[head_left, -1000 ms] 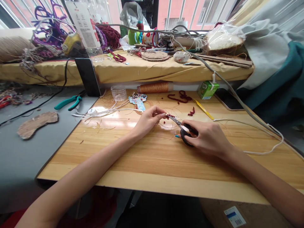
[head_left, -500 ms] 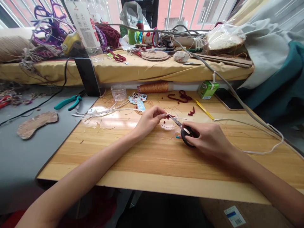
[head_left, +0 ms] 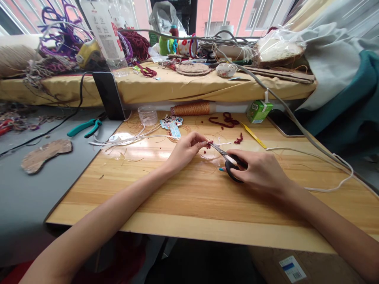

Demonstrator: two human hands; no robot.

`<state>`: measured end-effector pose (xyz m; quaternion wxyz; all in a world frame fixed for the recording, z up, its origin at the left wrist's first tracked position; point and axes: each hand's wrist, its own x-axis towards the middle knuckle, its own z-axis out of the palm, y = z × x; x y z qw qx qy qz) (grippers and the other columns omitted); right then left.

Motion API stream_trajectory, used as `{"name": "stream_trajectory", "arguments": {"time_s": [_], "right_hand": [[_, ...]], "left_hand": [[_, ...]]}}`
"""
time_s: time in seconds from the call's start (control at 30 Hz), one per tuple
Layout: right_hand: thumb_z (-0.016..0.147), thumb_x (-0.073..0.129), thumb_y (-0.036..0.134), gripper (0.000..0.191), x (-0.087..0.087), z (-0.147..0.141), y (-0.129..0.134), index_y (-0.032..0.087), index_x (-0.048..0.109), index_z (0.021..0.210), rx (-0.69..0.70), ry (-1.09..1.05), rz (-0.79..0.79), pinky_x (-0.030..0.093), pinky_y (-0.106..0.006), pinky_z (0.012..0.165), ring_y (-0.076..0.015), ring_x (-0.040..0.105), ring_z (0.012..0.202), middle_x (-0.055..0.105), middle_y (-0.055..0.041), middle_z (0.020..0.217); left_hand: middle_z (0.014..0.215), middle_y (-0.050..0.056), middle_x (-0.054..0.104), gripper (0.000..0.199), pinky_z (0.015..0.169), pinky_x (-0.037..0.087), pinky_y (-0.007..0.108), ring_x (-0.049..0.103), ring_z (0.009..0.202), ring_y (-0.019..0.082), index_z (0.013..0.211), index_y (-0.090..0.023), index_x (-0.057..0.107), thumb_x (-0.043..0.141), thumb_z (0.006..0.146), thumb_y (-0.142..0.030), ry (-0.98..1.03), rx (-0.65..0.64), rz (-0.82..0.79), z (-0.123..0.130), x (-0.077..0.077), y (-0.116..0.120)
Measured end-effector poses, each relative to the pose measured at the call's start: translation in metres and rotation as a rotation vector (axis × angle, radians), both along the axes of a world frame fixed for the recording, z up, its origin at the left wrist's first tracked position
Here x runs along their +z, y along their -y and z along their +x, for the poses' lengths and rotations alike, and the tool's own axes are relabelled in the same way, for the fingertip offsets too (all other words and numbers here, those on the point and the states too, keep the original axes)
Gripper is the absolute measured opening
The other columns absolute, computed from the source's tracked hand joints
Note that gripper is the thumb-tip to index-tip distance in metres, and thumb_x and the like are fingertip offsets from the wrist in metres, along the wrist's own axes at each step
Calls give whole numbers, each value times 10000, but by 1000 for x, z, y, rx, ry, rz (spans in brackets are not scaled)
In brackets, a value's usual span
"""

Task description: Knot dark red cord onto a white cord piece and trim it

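Note:
My right hand (head_left: 260, 169) has its fingers through the black handles of a pair of scissors (head_left: 231, 167). The blades point up and left to the fingertips of my left hand (head_left: 189, 148). That hand is closed in a pinch on a short piece of dark red yarn, mostly hidden by the fingers. Small dark red snippets (head_left: 209, 145) lie around the blade tips. More dark red yarn (head_left: 227, 120) lies curled beyond my hands, with a short clump (head_left: 238, 138) nearer the scissors.
Yellow tweezers (head_left: 253, 135), a green drink carton (head_left: 259, 111) and an orange thread cone (head_left: 192, 108) lie along the back. A clear round container (head_left: 147, 115), a cartoon card (head_left: 171, 124) and white cords (head_left: 127, 140) are at left. Teal-handled pliers (head_left: 84, 127) rest on the grey surface.
The dark red yarn at the scissor tips now shows as several loose bits below the left fingertips. Both hands have stayed almost in place, and the scissor handles look slightly closer together.

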<state>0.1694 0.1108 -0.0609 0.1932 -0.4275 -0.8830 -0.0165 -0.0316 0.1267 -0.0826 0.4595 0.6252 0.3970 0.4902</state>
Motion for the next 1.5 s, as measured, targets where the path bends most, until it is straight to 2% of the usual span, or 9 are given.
{"name": "stream_trajectory", "arguments": {"time_s": [0.37, 0.7, 0.87, 1.1, 1.27, 1.5], "right_hand": [[714, 501, 247, 176, 0, 1, 1, 210, 622, 836, 37, 54, 60, 364, -234, 538, -164, 608, 642, 677, -12, 774], [709, 496, 233, 311, -2, 2, 3, 203, 593, 1002, 71, 31, 69, 398, -241, 571, -179, 622, 698, 673, -29, 864], [724, 479, 227, 354, -2, 1, 2, 218, 561, 1068, 69, 18, -40, 396, -234, 590, -163, 608, 718, 663, -19, 899], [706, 509, 264, 351, 1, -2, 1, 240, 569, 1051, 12, 20, -156, 381, -222, 560, -152, 592, 695, 662, 3, 871], [687, 527, 268, 355, 0, -2, 2, 237, 575, 1038, 22, 14, -145, 383, -221, 563, -152, 592, 691, 660, 0, 888], [714, 492, 232, 291, -4, 1, 1, 214, 596, 985, 58, 15, -94, 385, -237, 588, -169, 599, 692, 667, -21, 845]], "left_hand": [[764, 25, 604, 106, 514, 347, 164, 492, 580, 53, 773, -133, 512, 521, 750, -236, -12, 4, -30, 1, 2, 1], [686, 0, 581, 95, 477, 332, 157, 444, 506, 35, 721, -131, 502, 522, 749, -219, 23, 33, -44, 2, 2, 0], [672, -10, 558, 72, 437, 299, 159, 408, 478, 32, 770, -135, 477, 511, 750, -195, 18, 42, -51, 2, 0, -1], [644, -29, 489, 73, 487, 350, 172, 428, 514, 42, 796, -152, 439, 481, 746, -118, 5, 4, 29, 1, -2, -2], [647, -29, 479, 69, 507, 362, 184, 431, 526, 47, 796, -162, 442, 471, 752, -119, -82, 9, 90, 0, -4, -3], [665, -29, 479, 57, 510, 363, 183, 421, 538, 47, 776, -168, 426, 452, 762, -119, -102, 10, 124, 1, -1, 2]]}}
